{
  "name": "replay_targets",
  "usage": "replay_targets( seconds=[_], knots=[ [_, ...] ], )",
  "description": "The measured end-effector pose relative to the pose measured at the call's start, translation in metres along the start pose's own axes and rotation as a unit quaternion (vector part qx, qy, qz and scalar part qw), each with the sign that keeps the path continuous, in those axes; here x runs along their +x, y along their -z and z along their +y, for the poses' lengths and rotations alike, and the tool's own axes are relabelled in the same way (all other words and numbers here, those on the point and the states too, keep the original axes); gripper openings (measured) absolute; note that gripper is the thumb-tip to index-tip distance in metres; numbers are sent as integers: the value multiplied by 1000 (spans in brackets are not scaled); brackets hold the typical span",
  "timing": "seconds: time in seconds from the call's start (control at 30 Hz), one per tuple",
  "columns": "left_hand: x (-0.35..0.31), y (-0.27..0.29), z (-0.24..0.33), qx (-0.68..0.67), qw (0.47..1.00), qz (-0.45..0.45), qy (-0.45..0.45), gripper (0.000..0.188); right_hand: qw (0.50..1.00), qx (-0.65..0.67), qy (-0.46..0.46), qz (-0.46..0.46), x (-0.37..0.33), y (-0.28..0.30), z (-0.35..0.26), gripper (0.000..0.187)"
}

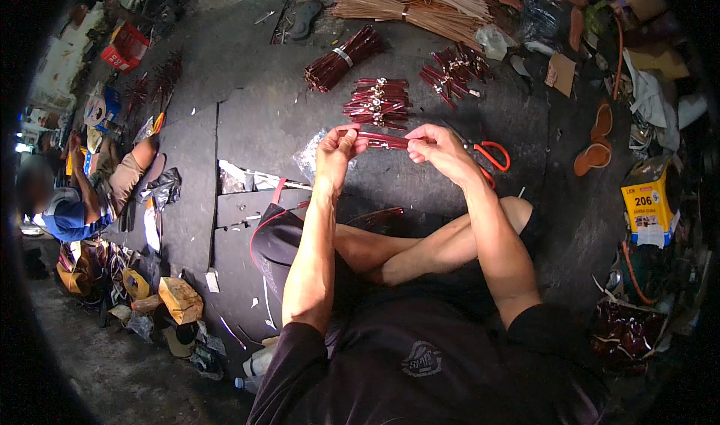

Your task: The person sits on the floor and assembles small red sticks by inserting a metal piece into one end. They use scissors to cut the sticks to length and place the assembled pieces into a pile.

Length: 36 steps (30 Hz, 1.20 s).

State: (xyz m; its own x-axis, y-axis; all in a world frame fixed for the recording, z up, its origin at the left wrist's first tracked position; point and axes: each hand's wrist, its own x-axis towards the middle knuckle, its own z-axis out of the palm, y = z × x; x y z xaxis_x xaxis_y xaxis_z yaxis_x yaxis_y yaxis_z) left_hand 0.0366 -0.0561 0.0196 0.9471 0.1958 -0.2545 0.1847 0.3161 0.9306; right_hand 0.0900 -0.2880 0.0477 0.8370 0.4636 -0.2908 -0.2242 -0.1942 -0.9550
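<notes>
A glossy dark red strap (384, 141) stretches sideways between my hands. My left hand (334, 157) pinches its left end, and my right hand (444, 153) has the right end between thumb and fingers. Just beyond it lies a stack of dark red straps (366, 104) with shiny metal pieces along its middle. Farther off is a bundle of dark red strips (341, 59) bound by a pale band. A looser heap of similar straps (450, 76) sits to its right. Beside my right wrist are scissors with orange handles (493, 153), partly hidden by the arm.
Tan strip bundles (412, 12) lie at the far edge. Brown sandals (596, 144) and a yellow can (646, 204) stand at the right. Clear crumpled plastic (309, 155) is by my left hand. Another person (75, 200) sits at the left, near a yellowish block (180, 300).
</notes>
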Motion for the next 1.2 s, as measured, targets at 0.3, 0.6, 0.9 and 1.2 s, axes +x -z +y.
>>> replay_targets(
  seconds=[0.3, 0.6, 0.9, 1.2],
  knots=[
    [-7, 28, -45, 488, 867, 99, -21, 29, 989, 16, -140, 34, 29, -1, 81, 8],
    [-26, -3, -80, 615, 777, -83, -109, 48, 984, -11, -133, 117, 42, -10, 101, 9],
    [-20, -6, -103, 650, 736, -67, -177, 69, 984, -15, -127, 125, 49, -7, 118, 7],
    [-19, -8, -107, 673, 719, -85, -153, 76, 972, -78, -150, 161, 52, -8, 125, 10]
  ],
)
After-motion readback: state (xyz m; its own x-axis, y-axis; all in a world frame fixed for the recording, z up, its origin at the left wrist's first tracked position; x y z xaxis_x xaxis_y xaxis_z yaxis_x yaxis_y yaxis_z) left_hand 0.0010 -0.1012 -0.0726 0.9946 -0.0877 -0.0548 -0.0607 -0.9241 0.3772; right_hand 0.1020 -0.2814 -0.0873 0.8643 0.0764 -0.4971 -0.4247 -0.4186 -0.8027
